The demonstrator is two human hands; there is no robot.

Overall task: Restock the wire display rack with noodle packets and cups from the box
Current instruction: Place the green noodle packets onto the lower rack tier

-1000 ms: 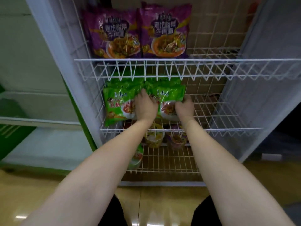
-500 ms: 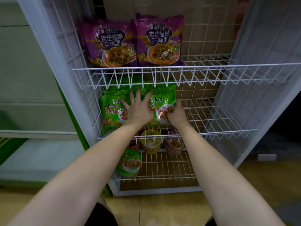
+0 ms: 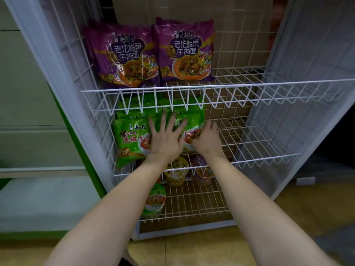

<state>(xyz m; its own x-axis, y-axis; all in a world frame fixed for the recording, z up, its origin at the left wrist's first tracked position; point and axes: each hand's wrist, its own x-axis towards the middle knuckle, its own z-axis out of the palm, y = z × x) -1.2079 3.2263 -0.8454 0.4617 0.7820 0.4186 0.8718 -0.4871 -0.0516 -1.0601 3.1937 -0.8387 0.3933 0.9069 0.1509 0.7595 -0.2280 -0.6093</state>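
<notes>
Both hands seating green noodle packets on the middle shelf of the wire rack (image 3: 192,86).

Left hand (image 3: 166,141), fingers spread, presses the packet stack (image 3: 132,139); right hand (image 3: 206,140) pinches the right-hand packet (image 3: 194,120), upright, directly ahead of it.

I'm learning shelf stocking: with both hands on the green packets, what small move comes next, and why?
Probably let go and draw both hands back. The left hand lies flat, fingers spread, on the green packets, the right hand holds their right edge, and they already stand upright on the middle shelf.
</notes>
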